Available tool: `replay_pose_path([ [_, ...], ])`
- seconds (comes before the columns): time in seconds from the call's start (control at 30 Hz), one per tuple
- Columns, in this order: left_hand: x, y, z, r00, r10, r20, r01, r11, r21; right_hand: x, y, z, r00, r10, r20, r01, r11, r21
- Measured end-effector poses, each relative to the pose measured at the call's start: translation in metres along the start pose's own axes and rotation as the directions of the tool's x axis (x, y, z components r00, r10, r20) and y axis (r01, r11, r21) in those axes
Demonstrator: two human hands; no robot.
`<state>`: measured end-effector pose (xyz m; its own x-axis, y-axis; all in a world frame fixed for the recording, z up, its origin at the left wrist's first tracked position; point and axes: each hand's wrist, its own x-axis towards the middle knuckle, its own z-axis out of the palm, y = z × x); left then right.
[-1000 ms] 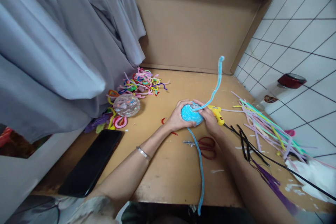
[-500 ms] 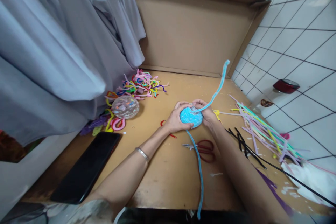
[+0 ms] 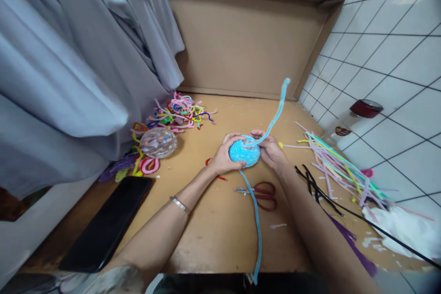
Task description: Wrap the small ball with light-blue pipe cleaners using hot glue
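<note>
A rounded ball [image 3: 244, 155] is wrapped in rows of light blue pipe cleaner, with a paler, see-through patch left uncovered on top. My left hand [image 3: 225, 156] is closed around its left side, thumb low on the front and fingers over the back. At the right rim, the bent fingers of my right hand [image 3: 272, 150] rest against it; their tips are partly hidden. One loose pipe cleaner end [image 3: 277, 114] rises up to the right past that hand. Another blue length [image 3: 257, 225] hangs toward the table's front edge, crossing the red-handled scissors [image 3: 264, 195].
Left lie a black phone [image 3: 108, 223], a clear speckled ball [image 3: 158, 143] and a heap of coloured pipe cleaners [image 3: 182, 110]. On the right are straight pipe cleaners [image 3: 339, 165], a red-lidded jar [image 3: 365, 108] and white tissue [image 3: 403, 229]. A cardboard panel [image 3: 248, 46] stands behind.
The view has shifted slightly, so everything sits a little further left. My right hand has eased outward at the ball's right side, while my left keeps its hold.
</note>
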<state>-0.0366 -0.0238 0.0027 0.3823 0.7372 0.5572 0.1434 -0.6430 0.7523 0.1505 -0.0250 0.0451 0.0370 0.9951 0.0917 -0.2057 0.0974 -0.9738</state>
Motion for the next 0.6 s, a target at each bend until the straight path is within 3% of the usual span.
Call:
replay_pose_path([
  [0.07, 0.000, 0.000, 0.000, 0.999, -0.010, -0.031, 0.010, 1.000, 0.001, 0.000, -0.011, -0.011, 0.987, -0.122, -0.105, 0.092, 0.963, -0.253],
  [0.1, 0.000, 0.000, 0.000, 0.999, -0.014, -0.049, 0.014, 1.000, 0.003, 0.000, -0.017, -0.018, 0.965, -0.199, -0.172, 0.106, 0.892, -0.439],
  [0.17, 0.000, 0.000, 0.000, 0.997, -0.016, -0.074, 0.017, 1.000, 0.009, -0.003, -0.028, -0.032, 0.908, -0.338, -0.246, -0.005, 0.579, -0.815],
  [0.2, 0.000, 0.000, 0.000, 0.997, -0.017, -0.078, 0.018, 1.000, 0.010, -0.004, -0.031, -0.037, 0.910, -0.321, -0.265, -0.131, 0.384, -0.914],
  [0.27, 0.000, 0.001, 0.000, 0.997, -0.029, -0.076, 0.030, 0.999, 0.011, -0.008, -0.032, -0.042, 0.937, -0.148, -0.315, -0.310, 0.059, -0.949],
  [0.33, 0.000, 0.002, 0.000, 0.996, -0.050, -0.076, 0.051, 0.999, 0.012, -0.012, -0.029, -0.041, 0.929, 0.055, -0.367, -0.360, -0.106, -0.927],
  [0.4, 0.000, 0.003, -0.001, 0.994, -0.069, -0.082, 0.070, 0.997, 0.015, -0.013, -0.024, -0.038, 0.923, 0.107, -0.369, -0.354, -0.132, -0.926],
  [0.6, 0.000, 0.004, -0.001, 0.994, -0.072, -0.076, 0.076, 0.996, 0.050, -0.014, -0.022, -0.043, 0.919, 0.096, -0.382, -0.376, -0.068, -0.924],
])
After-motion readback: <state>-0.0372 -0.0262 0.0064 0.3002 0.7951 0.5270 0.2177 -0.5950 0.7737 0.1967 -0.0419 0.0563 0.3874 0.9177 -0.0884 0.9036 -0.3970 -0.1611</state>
